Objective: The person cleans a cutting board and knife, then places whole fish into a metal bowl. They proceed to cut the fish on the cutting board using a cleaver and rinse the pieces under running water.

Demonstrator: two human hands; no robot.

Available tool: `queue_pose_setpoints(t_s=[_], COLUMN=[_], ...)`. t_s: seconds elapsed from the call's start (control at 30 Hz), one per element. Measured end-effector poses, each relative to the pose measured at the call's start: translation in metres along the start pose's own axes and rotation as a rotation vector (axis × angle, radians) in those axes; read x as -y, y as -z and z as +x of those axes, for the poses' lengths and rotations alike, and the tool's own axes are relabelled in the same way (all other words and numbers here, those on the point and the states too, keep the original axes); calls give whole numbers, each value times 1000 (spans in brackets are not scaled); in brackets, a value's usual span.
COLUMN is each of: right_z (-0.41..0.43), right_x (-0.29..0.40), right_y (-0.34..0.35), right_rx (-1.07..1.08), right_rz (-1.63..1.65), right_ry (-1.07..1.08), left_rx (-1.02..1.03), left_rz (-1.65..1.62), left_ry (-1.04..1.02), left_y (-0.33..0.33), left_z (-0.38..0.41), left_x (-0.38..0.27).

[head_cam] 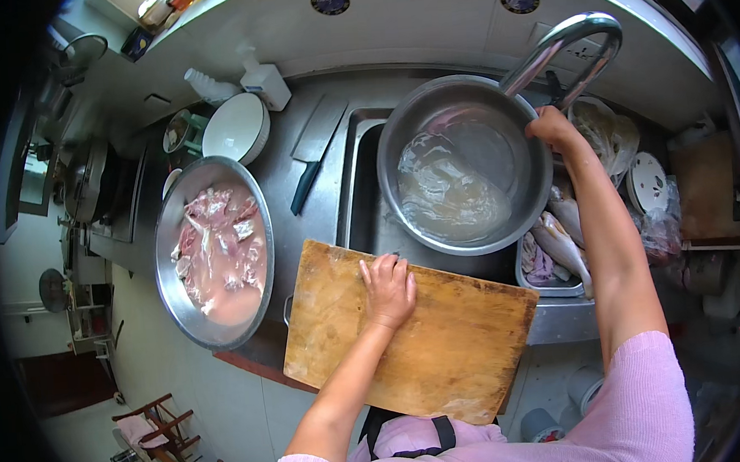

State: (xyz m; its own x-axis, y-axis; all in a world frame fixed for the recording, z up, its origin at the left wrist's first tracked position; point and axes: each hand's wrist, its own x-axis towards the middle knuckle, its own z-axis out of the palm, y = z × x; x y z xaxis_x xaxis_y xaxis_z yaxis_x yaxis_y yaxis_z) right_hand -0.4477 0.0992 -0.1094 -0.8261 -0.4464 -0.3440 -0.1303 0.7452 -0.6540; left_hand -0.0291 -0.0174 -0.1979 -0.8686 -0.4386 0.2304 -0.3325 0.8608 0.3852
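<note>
A worn wooden cutting board (458, 327) lies at a slant before me, between my body and the sink. My left hand (390, 296) is on it, fingers at its far edge. My right hand (553, 129) grips the right rim of a round steel basin (398, 220). The basin is above the sink (368, 199) and holds cloudy water (456, 187), its surface rippled. Behind my right hand rises a curved chrome faucet (586, 24).
An oval steel basin (162, 263) with raw meat pieces (222, 208) in pinkish liquid stands left. A cleaver (317, 145) lies on the steel counter. White bowl (236, 128) and pump bottle (266, 85) stand behind. Whole fish (558, 245) lie in a metal tray (561, 291) at right.
</note>
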Motion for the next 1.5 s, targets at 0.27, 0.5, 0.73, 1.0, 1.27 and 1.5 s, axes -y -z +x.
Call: queue_pose_setpoints(t_s=[0.27,0.5,0.73,1.0,1.27,1.5], right_z=[-45,-136,-207,-329,-505,-682], right_x=[-40,-94,-100,-111,-182,-283], right_y=[19,-39,-61,-50,-33,-37], right_rx=[25,-185,-354,-463,-707,-580], right_rz=[288,689,680,838,1076,1404], right_ry=[-131,-152,-171,-196,-292,-591], left_rx=[45,141,-114,727,963,1232], left_rz=[98,-48,-1226,-1914,-1413,-1267], left_ry=[-55,82,450,487,498,551], left_y=[-2,6,-32,93,80,52], left_z=[10,75,91,89,11,-96], left_x=[1,0,50,-53,-122,-251])
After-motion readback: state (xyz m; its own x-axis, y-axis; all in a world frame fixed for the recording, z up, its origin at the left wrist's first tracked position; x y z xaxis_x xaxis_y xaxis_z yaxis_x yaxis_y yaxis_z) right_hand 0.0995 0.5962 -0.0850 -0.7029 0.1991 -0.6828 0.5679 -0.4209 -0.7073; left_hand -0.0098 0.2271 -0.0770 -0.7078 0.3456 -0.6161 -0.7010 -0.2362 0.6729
